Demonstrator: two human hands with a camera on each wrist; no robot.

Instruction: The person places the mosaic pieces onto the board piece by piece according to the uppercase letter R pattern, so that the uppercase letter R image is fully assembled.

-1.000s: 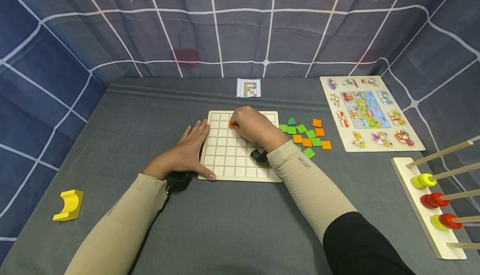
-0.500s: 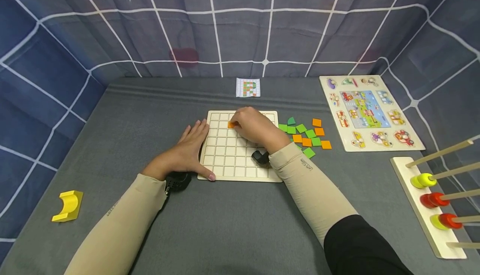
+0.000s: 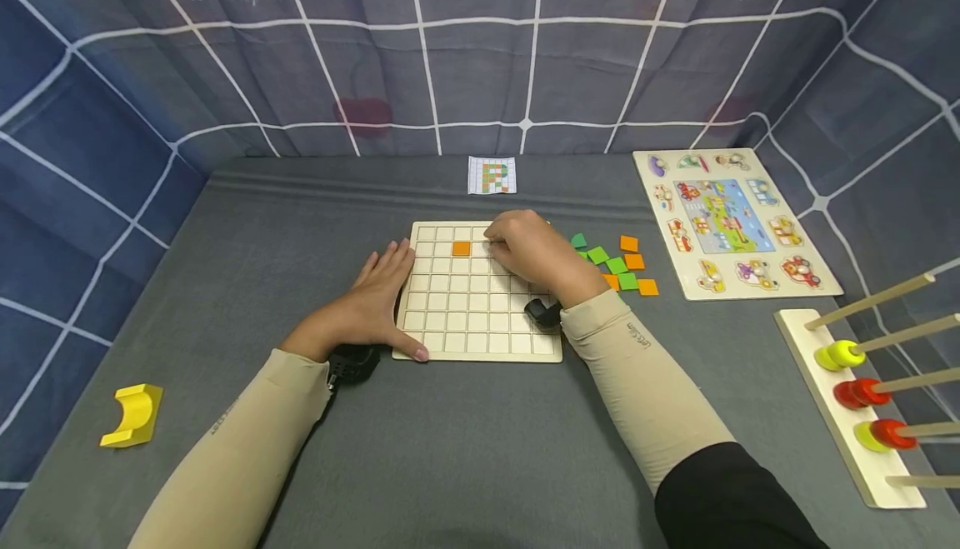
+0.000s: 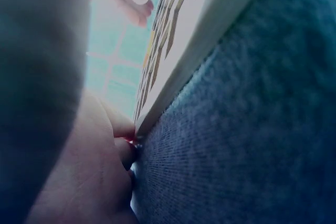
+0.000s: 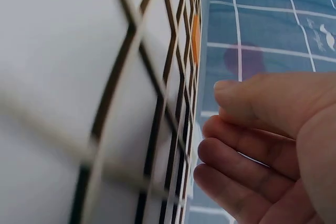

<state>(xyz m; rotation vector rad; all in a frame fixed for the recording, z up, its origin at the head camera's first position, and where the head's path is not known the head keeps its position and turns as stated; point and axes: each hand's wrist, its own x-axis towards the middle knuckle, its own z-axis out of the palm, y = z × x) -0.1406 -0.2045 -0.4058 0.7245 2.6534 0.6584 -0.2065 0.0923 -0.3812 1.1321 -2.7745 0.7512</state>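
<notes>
A pale wooden grid board (image 3: 456, 302) lies on the grey cloth, its raised lines forming square cells. One orange square tile (image 3: 461, 248) sits in a cell near its far edge; it also shows as an orange sliver (image 5: 196, 40) in the right wrist view. My left hand (image 3: 366, 303) is spread along the board's left side, thumb at the near left corner and fingertips by the far left. Over the board's right part hovers my right hand (image 3: 534, 251), fingers loosely bent. Nothing shows between its thumb (image 5: 227, 90) and fingers.
Loose green tiles (image 3: 616, 266) and orange tiles (image 3: 647, 286) lie right of the board, partly hidden by the right hand. Behind it is a small pattern card (image 3: 492, 176). A picture puzzle (image 3: 693, 281) and a peg stand with rings (image 3: 885, 482) are farther right; a yellow arch block (image 3: 138, 416) lies left.
My right hand has let go of the orange tile and moved right, leaving that tile in its cell. The left hand stays at the board's edge.
</notes>
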